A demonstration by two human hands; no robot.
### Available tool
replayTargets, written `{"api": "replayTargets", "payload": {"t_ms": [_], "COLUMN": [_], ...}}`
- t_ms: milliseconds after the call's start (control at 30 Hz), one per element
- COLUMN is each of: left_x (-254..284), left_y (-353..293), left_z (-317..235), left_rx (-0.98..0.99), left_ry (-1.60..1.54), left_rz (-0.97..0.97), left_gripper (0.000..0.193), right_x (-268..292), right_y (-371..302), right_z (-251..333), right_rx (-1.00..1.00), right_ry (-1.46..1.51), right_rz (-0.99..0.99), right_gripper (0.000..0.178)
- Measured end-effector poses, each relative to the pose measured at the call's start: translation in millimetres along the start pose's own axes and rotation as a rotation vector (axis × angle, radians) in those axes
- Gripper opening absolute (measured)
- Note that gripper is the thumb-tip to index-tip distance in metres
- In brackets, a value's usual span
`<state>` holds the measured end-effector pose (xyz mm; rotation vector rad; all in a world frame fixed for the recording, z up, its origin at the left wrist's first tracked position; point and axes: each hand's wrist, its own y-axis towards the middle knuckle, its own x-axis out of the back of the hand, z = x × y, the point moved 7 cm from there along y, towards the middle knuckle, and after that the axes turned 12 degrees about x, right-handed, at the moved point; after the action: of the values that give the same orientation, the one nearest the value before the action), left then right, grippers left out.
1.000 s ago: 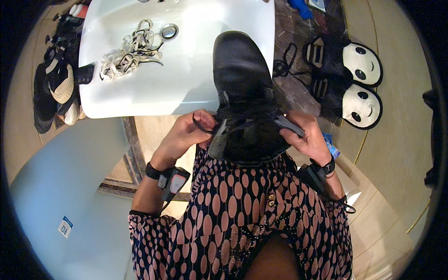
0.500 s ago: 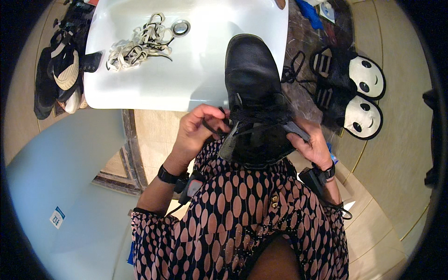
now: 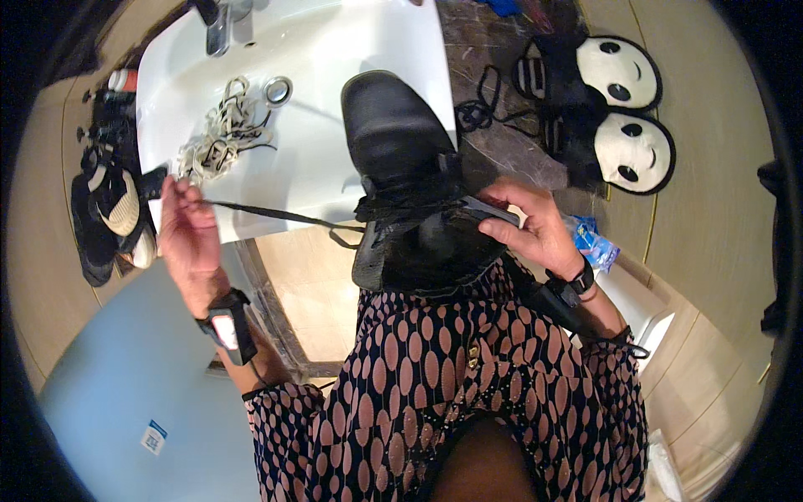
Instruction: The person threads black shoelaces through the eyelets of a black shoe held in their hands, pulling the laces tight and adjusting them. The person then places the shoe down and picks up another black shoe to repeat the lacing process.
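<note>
- Head view: a black shoe [image 3: 400, 159] is held toe-forward over the front edge of a white sink basin [image 3: 335, 50], its heel end close against the person's patterned dress [image 3: 468, 393].
- The right hand [image 3: 535, 227] has its grip clamped on the shoe's collar and tongue area, fingers wrapped over the right side of the opening, thumb on top.
- The left hand [image 3: 186, 238] is out to the left, well apart from the shoe, its grip pinched together on the end of a black shoelace [image 3: 276, 215].
- That lace runs taut in a nearly straight line from the left fingertips across the basin's front edge to the shoe's eyelets; a short loop of it hangs near the shoe.
- Each wrist wears a dark band with a small device; the left one [image 3: 227, 328] shows a pale face.
- In the basin, a tangle of light-coloured laces [image 3: 219, 138] lies just beside the round metal drain [image 3: 278, 88], below the tap [image 3: 219, 25].
- On the dark stone worktop [image 3: 502, 142] to the right of the basin lie a loose black cord [image 3: 477, 105] and a pair of slippers with panda faces [image 3: 623, 117].
- To the left of the basin sits a heap of dark and cream footwear [image 3: 113, 209].
- A light blue surface [image 3: 125, 393] fills the lower left.
</note>
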<state>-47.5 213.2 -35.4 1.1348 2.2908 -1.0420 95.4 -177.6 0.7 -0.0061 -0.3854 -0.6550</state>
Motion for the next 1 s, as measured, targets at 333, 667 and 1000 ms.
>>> {"api": "replayTargets", "payload": {"t_ms": [333,667,1000], "left_x": [-108,-217,-209], "left_y": [-37,-70,-58], "left_z": [21,123,138], "left_rx": [0.107,0.431,0.356], "left_ry": [0.044,0.321,0.384], "left_rz": [0.126,0.328,0.312], "left_gripper": [0.039,0.031,0.023], "right_x": [-4,15,0], "right_y": [-4,26,37], "right_z": [-11,70,70], "right_rx": [-0.016,0.453,0.565], "right_ry": [0.205,-0.192,-0.309], "right_rz": [-0.014,-0.153,-0.212], "right_gripper": [0.023,0.033,0.011]}}
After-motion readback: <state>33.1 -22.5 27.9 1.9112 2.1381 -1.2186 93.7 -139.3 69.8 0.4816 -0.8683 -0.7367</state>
